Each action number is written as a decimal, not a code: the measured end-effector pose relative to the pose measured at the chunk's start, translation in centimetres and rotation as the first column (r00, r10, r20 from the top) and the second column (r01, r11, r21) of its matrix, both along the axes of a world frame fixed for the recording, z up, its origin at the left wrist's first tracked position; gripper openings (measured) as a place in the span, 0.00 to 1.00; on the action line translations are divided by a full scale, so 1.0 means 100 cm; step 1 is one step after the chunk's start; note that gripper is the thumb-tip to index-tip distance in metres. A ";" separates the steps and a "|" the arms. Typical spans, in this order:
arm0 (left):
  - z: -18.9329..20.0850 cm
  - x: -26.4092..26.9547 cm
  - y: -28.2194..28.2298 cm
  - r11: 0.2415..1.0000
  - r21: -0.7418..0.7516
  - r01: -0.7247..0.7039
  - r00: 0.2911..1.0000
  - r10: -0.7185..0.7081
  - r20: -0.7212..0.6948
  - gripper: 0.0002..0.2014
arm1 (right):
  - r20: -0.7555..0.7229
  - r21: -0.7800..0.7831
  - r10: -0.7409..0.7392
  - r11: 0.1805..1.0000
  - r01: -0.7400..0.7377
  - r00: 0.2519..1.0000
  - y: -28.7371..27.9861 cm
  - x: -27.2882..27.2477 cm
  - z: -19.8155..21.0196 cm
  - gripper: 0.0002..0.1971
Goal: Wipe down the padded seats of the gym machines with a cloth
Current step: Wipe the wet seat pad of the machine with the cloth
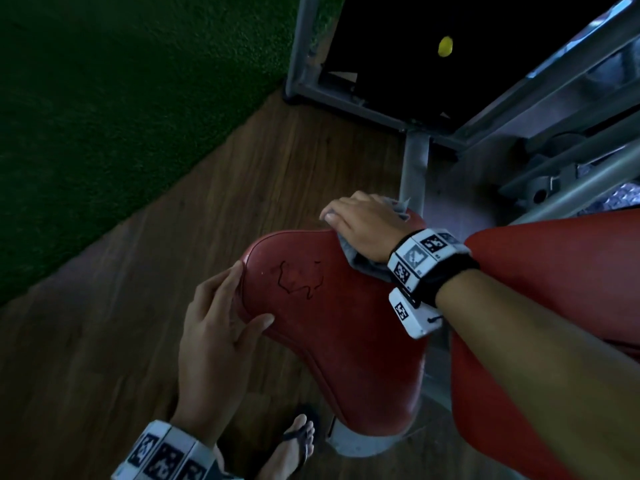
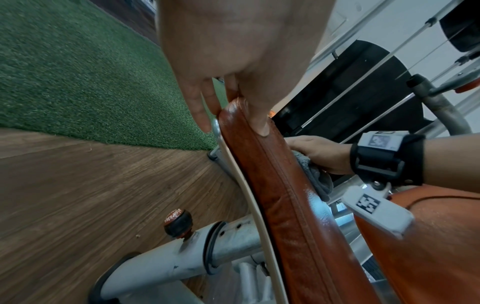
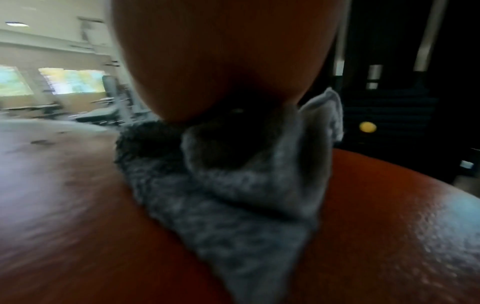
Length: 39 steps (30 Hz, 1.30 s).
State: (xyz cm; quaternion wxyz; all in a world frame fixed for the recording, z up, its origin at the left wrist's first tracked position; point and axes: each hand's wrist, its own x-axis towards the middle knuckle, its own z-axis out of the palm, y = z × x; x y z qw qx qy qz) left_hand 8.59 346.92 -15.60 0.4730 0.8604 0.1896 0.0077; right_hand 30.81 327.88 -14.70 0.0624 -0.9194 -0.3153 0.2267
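A red padded seat (image 1: 329, 334) with a crack mark on its top fills the middle of the head view. My left hand (image 1: 244, 299) grips its near left edge, thumb on top and fingers down the side; the left wrist view shows the left hand (image 2: 228, 102) pinching the seat (image 2: 280, 195) rim. My right hand (image 1: 360, 225) lies flat on a grey cloth (image 1: 363, 266) at the seat's far end. In the right wrist view the cloth (image 3: 233, 195) is bunched under my palm (image 3: 221, 61) on the seat (image 3: 376, 226).
A red backrest pad (image 1: 554, 271) stands to the right. Grey frame tubes (image 1: 415, 168) and a dark weight stack with a yellow pin (image 1: 445, 46) lie beyond. Green turf (image 1: 104, 116) borders wood floor (image 1: 173, 271). My sandalled foot (image 1: 298, 441) is below; a knob (image 2: 178, 223) sticks from the seat post.
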 end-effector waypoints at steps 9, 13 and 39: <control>-0.007 0.000 0.002 0.999 -0.045 -0.014 1.000 0.014 0.018 0.38 | -0.113 -0.022 -0.053 0.998 0.051 0.992 0.017 -0.002 0.013 0.16; -0.006 0.000 0.003 0.999 -0.048 -0.010 1.000 0.011 0.017 0.37 | -0.209 0.094 0.010 0.995 0.010 0.978 0.056 -0.021 0.017 0.17; -0.008 0.000 0.004 1.000 -0.029 -0.001 1.000 0.002 0.027 0.37 | -0.083 0.243 -0.131 0.959 0.147 0.988 0.005 -0.047 0.015 0.20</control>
